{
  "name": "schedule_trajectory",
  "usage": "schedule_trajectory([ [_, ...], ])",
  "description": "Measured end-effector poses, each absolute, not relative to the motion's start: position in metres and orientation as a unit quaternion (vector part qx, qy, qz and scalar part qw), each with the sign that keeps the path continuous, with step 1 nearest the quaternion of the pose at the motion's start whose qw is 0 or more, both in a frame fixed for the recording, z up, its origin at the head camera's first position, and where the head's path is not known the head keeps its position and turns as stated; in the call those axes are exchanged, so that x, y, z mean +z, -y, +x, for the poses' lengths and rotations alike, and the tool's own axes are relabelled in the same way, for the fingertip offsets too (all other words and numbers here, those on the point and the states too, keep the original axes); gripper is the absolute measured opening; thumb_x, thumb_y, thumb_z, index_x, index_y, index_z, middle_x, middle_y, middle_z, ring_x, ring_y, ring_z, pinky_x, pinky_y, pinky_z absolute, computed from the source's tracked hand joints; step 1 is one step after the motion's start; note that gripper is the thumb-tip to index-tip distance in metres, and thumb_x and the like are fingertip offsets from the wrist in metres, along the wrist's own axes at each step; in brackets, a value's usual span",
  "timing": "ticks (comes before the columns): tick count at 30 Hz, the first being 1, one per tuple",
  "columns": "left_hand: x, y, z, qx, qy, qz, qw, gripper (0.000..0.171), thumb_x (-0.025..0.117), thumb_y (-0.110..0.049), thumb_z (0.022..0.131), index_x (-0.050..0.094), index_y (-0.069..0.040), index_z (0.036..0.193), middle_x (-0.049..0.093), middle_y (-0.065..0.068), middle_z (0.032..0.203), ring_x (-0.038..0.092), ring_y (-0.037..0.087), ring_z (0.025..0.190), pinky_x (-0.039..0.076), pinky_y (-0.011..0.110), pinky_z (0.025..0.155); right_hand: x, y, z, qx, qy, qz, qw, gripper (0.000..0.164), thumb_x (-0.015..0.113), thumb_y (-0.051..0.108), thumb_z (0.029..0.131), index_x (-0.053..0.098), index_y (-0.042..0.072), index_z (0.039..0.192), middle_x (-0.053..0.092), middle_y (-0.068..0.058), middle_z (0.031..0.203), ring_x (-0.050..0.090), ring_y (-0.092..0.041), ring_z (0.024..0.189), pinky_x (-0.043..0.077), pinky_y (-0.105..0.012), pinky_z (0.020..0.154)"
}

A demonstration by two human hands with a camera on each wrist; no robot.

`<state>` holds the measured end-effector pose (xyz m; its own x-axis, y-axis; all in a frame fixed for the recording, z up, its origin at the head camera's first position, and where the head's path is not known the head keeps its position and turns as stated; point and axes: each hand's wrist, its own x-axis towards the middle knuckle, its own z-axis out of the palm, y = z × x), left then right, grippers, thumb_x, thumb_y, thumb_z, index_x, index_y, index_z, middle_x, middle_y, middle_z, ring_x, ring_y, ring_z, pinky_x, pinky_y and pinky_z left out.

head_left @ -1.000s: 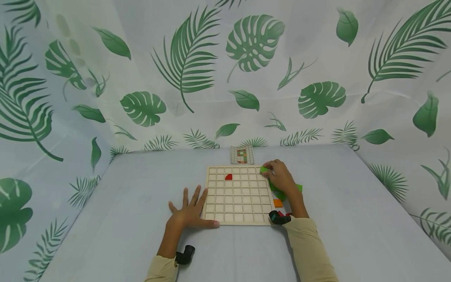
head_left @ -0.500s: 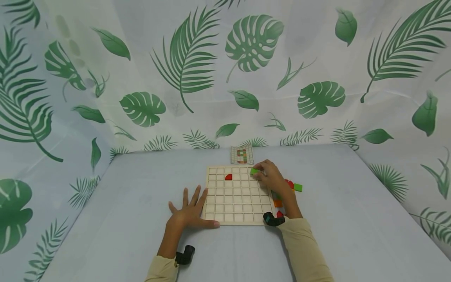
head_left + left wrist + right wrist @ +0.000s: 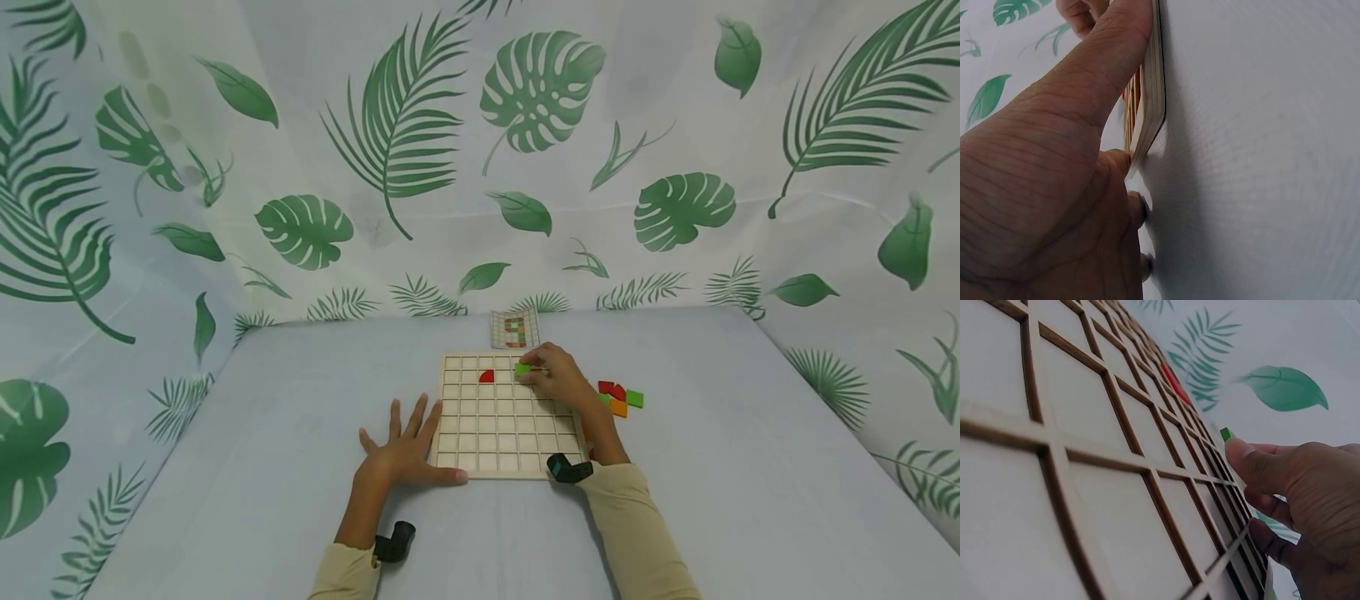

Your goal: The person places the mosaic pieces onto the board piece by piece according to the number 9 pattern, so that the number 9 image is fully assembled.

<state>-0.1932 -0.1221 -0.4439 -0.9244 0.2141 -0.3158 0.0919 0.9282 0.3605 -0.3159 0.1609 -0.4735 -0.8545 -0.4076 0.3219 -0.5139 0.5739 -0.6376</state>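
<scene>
A wooden grid board (image 3: 487, 424) lies on the table, with a red quarter-circle tile (image 3: 487, 377) in one cell of its second row. My right hand (image 3: 558, 379) pinches a green square tile (image 3: 522, 369) between thumb and fingers, over the board's upper rows and right of the red tile. In the right wrist view only a corner of the green tile (image 3: 1226, 434) shows past the thumb. My left hand (image 3: 405, 458) rests at the board's lower left corner, fingers spread and straight along the left side, thumb along the front edge.
Right of the board lie loose tiles: a green square (image 3: 634, 399), an orange square (image 3: 618, 408) and red pieces (image 3: 617, 392); the right forearm hides others. A small pattern card (image 3: 515, 330) with a coloured grid lies behind the board. A leaf-print cloth (image 3: 420, 167) hangs behind.
My right hand has carried the green tile leftward from the board's upper right corner to over its upper rows. Loose tiles at the right have come into view. The left hand stays put.
</scene>
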Motion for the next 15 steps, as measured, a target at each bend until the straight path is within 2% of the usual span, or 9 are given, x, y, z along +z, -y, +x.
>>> schedule_trajectory([
  [8,-0.446,0.123,-0.194,0.168,-0.966,0.081,0.177,0.117,0.071,-0.071,0.071,0.011,-0.021,0.159,0.0,0.007,0.167,-0.009,0.045,0.15,0.002,0.085,0.1,-0.472,-0.148,-0.314,0.389,0.885,0.252,0.054,0.023,0.072,0.01,0.088,0.069,-0.001,0.108,0.064,-0.016,0.104,0.062,-0.032,0.1,0.053,-0.047,0.085],
  [15,-0.449,0.124,-0.195,0.165,-0.967,0.082,0.175,0.118,0.071,-0.072,0.071,0.01,-0.021,0.159,0.0,0.007,0.167,-0.009,0.045,0.149,0.002,0.085,0.099,-0.469,-0.139,-0.312,0.383,0.885,0.257,0.058,0.023,0.073,0.008,0.087,0.07,-0.003,0.106,0.065,-0.017,0.103,0.062,-0.032,0.097,0.053,-0.045,0.082],
])
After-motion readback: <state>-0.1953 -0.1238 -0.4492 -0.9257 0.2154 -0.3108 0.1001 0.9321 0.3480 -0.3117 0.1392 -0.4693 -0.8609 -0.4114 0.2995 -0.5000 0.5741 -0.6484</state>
